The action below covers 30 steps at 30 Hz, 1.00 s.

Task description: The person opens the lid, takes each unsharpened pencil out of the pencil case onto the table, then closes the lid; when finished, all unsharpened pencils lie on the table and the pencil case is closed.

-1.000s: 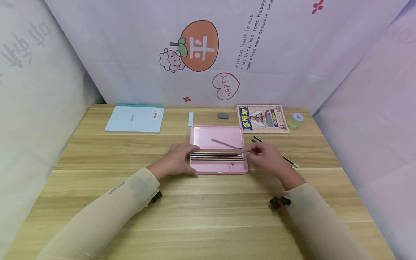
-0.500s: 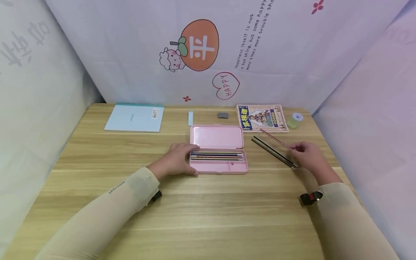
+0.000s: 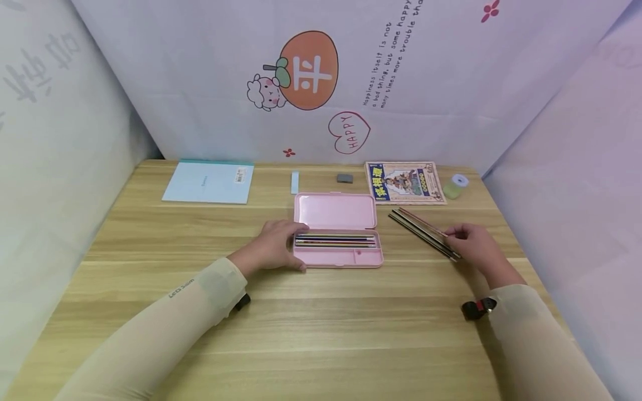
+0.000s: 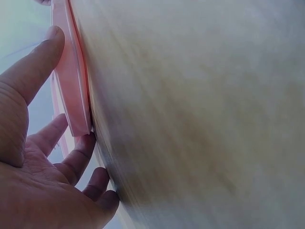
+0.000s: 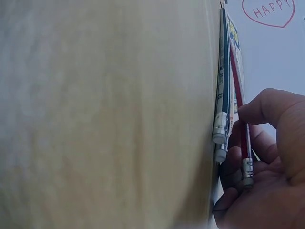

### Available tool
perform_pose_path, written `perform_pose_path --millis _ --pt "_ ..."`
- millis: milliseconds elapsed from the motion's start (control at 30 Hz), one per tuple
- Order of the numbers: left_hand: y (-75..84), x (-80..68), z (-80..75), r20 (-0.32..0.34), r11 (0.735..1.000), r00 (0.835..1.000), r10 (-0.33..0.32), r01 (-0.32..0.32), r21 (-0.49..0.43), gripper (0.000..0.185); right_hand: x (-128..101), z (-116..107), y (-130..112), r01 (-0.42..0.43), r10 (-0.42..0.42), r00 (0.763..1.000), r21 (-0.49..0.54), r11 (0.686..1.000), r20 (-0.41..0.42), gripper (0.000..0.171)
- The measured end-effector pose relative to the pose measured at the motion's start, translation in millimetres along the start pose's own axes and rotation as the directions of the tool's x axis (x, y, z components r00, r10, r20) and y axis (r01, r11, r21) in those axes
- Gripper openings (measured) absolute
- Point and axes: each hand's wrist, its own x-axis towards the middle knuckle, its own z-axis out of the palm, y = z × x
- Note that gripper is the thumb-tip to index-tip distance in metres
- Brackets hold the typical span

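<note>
A pink pencil case [image 3: 326, 258] lies open on the table, its lid folded back. Several striped pencils [image 3: 333, 241] fill its rear compartment. My left hand [image 3: 271, 246] holds the case's left end, thumb by the front corner and fingers behind; in the left wrist view the thumb lies along its pink wall [image 4: 72, 81]. On the right, my right hand [image 3: 475, 249] pinches a red pencil [image 3: 421, 220] near its eraser end, between thumb and fingers. Right beside it two dark pencils [image 3: 417, 234] lie slanted on the table; their metal-capped erasers [image 5: 220, 129] show in the right wrist view.
Along the back stand or lie a light blue notebook [image 3: 207, 182], a pale blue strip [image 3: 295, 182], a grey eraser [image 3: 344, 178], an illustrated book [image 3: 405, 182] and a small green-and-lilac container [image 3: 455, 186]. Printed cloth [image 3: 225, 133] walls off the table's back and sides.
My right hand has carried the red pencil from over the case to the right, then lowered it alongside the two dark pencils. The left hand stays at the case.
</note>
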Motion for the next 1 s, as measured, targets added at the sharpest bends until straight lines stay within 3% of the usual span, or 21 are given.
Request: perform_pose_path --millis 333,600,1000 --pt "-0.9 -0.5 0.4 0.001 1.0 1.0 0.013 -0.013 0.004 0.095 -2.8 1.3 -3.2 -0.003 0.003 1.0 -0.004 1.0 -0.004 0.04" --pt "0.4 -0.8 0.7 0.018 1.0 1.0 -0.021 0.021 0.007 0.093 -4.9 2.1 -6.6 -0.008 0.008 1.0 0.003 1.0 -0.008 0.039" --pt "-1.0 -0.9 0.1 0.021 1.0 1.0 0.013 -0.013 0.015 0.096 -5.0 1.9 -5.8 -0.019 0.019 1.0 0.014 1.0 0.003 0.042"
